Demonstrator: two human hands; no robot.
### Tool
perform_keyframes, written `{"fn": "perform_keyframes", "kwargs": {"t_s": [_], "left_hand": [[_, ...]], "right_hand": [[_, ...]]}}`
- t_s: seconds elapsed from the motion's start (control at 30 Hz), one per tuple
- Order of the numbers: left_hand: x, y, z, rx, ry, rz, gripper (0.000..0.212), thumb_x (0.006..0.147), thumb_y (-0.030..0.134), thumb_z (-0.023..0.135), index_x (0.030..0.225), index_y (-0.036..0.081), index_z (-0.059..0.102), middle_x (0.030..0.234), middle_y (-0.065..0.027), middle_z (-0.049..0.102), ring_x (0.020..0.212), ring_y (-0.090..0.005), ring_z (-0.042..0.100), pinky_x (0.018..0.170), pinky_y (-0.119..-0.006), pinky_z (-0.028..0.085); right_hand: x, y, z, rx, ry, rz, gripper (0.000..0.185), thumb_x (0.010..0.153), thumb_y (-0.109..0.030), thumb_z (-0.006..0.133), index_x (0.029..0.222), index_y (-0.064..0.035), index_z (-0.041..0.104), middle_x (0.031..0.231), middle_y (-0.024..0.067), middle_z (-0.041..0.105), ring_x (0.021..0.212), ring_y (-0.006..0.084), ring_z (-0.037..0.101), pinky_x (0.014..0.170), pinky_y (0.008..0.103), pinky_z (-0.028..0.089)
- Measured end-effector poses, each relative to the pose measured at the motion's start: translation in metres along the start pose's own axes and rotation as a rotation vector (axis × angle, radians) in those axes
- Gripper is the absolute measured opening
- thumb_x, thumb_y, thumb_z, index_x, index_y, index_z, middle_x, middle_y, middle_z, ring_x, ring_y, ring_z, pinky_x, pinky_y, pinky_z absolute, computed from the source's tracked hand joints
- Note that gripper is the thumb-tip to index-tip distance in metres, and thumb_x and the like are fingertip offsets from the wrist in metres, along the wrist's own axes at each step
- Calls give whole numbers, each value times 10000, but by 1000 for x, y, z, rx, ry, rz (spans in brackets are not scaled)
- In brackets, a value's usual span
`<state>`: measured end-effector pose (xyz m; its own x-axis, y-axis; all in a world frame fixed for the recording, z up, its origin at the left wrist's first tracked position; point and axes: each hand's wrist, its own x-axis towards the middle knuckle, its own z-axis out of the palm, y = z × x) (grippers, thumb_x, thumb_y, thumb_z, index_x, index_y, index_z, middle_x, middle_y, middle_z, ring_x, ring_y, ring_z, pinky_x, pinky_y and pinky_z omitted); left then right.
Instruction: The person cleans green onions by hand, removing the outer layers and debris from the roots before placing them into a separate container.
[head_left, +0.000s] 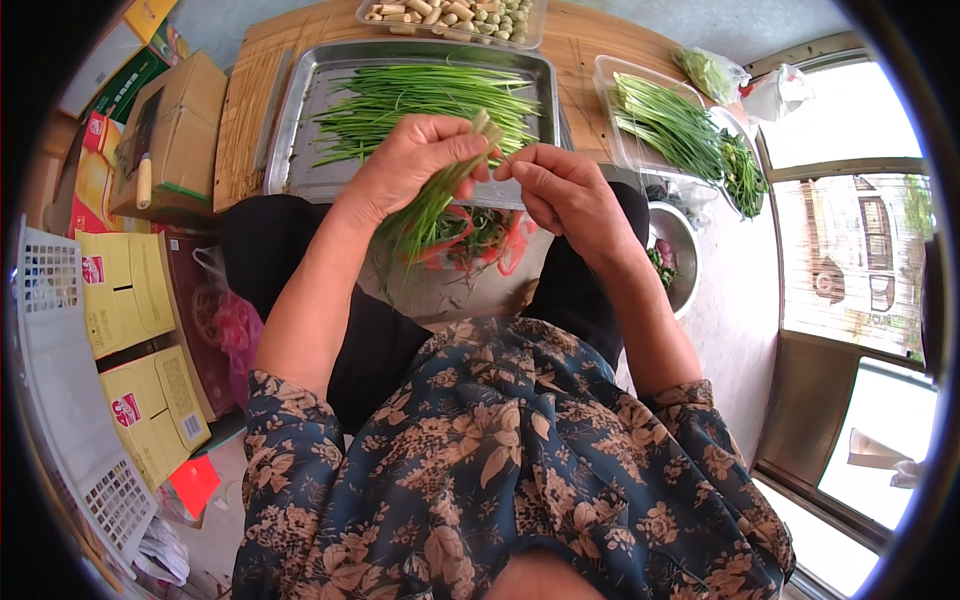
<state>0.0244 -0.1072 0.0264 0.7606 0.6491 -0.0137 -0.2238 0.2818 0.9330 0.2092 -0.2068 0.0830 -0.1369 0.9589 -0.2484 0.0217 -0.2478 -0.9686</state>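
Note:
My left hand (420, 154) grips a bunch of green chives (431, 214); the pale stem ends stick up past the thumb and the leaves hang down over my lap. Close beside those stem ends, my right hand (566, 187) pinches a thin strand between thumb and forefinger; whether it is a stalk or a stick I cannot tell. Behind both hands a metal tray (281, 127) holds a layer of chives (442, 97) laid crosswise. Below the hands, between my knees, loose green leaves (469, 229) lie in a bag with red plastic handles (514, 247).
Thin skewers (247, 112) lie left of the tray on the wooden table (581, 75). A plastic tub (450, 34) of pale rolls and green balls stands behind. To the right are a plastic box (604, 82) of chives and a steel bowl (688, 255). A wooden-handled knife (145, 180) is by a carton (195, 131).

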Motion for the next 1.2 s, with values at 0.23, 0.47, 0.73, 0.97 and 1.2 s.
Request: {"fn": "perform_keyframes", "kwargs": {"t_s": [0.23,0.47,0.73,0.97,1.2], "left_hand": [[7,-16,13,-68,-84,-112,239,923,206,600,1000,-18,628,880,-80,670,707,-124,649,616,-219,543],[7,-20,24,-151,-410,-301,710,908,540,491,1310,-41,424,1101,-168,609,977,-257,640,830,-325,526],[21,-68,15,298,-316,-446,471,944,420,513,1167,12,592,994,-68,659,841,-120,623,686,-240,484],[78,-94,-37,1266,245,101,152,817,145,643,947,71,669,925,-106,629,838,-301,623,728,-392,487],[105,-109,-21,1702,222,225,394,743,139,736,1111,118,598,1080,-51,568,1081,-261,508,915,-390,407]], "right_hand": [[-3,18,-18,55,22,35,216,973,-177,489,930,-8,616,532,-58,390,454,37,322,435,197,250],[-49,63,-52,218,47,-13,205,984,-185,474,972,-15,588,532,-53,379,456,40,320,428,187,234],[-50,140,-102,663,120,-38,198,985,-212,469,980,-44,574,520,-43,364,430,68,303,436,218,259],[-43,148,-94,738,52,-27,191,988,-184,462,985,-35,581,534,-29,390,436,71,312,448,211,272],[-47,153,-94,809,90,-63,189,988,-183,462,987,-42,588,534,-29,395,438,70,312,447,211,274]]}}
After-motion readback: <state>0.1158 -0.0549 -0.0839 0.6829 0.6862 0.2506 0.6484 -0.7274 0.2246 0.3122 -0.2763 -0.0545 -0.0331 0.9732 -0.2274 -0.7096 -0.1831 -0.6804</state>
